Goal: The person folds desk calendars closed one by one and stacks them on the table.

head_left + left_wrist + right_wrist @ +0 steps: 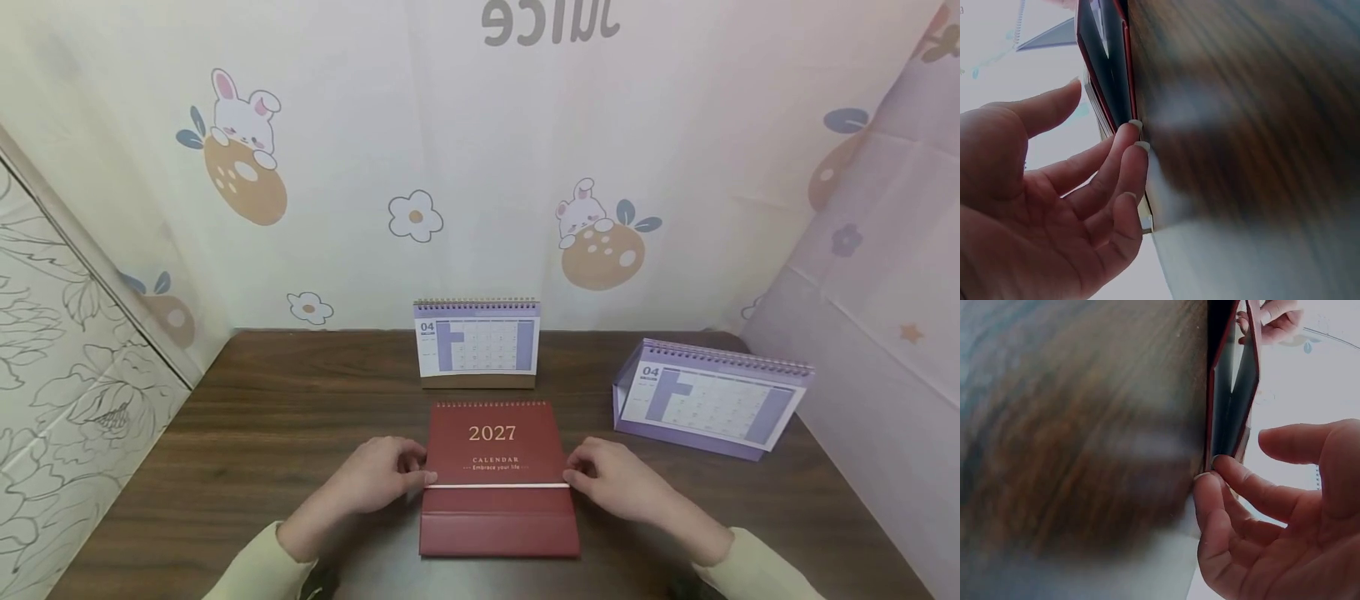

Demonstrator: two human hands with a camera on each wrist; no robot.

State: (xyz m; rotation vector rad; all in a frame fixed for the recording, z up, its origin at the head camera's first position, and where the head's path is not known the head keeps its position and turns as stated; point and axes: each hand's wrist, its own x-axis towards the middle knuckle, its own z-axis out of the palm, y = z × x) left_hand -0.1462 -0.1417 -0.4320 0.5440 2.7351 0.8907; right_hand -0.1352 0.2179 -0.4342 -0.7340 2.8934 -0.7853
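A dark red desk calendar (495, 442), its cover lettered 2027 in gold, lies low on the table with the spiral edge away from me. Its red base flap (498, 533) extends toward me. My left hand (386, 475) holds the left side edge, the thumb over the cover's edge. On the opposite side my right hand (618, 479) holds the right edge with curled fingers. In the left wrist view, fingertips (1135, 150) touch the calendar's folded board (1107, 69). The right wrist view shows fingertips (1207, 484) at the board's other end (1244, 394), which gapes open.
Behind stands a white and purple desk calendar (480, 346) on a brown base. A purple desk calendar (712, 400) stands angled at the right. The dark wooden table (300, 383) meets a printed curtain (337, 150) at its back edge.
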